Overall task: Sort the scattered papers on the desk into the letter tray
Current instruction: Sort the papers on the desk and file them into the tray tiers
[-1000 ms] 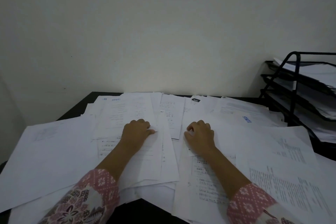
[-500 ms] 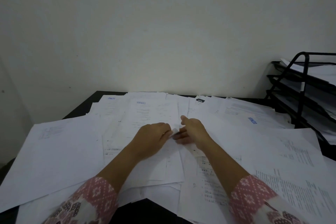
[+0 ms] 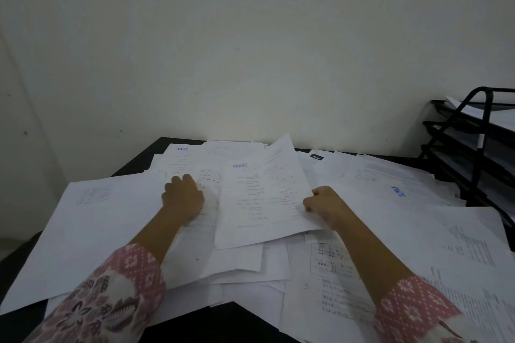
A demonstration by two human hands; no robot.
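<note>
White printed papers (image 3: 111, 220) lie scattered in overlapping layers over the black desk (image 3: 145, 159). My right hand (image 3: 324, 205) pinches the right edge of one printed sheet (image 3: 262, 198) with a blue stamp at its top; the sheet is lifted and tilted above the pile. My left hand (image 3: 182, 196) rests palm down on the papers left of that sheet, its fingers curled loosely. The black wire letter tray (image 3: 457, 147) with three tiers stands at the right edge and holds papers on its shelves.
A plain pale wall rises right behind the desk. Papers hang over the desk's near edge (image 3: 234, 312) and reach up to the foot of the tray. A sheet with a blue stamp (image 3: 398, 192) lies between my right hand and the tray.
My hands met at the middle of the pile, then parted. My right hand has taken a sheet by its edge and lifted it; my left hand slid left and farther onto the papers.
</note>
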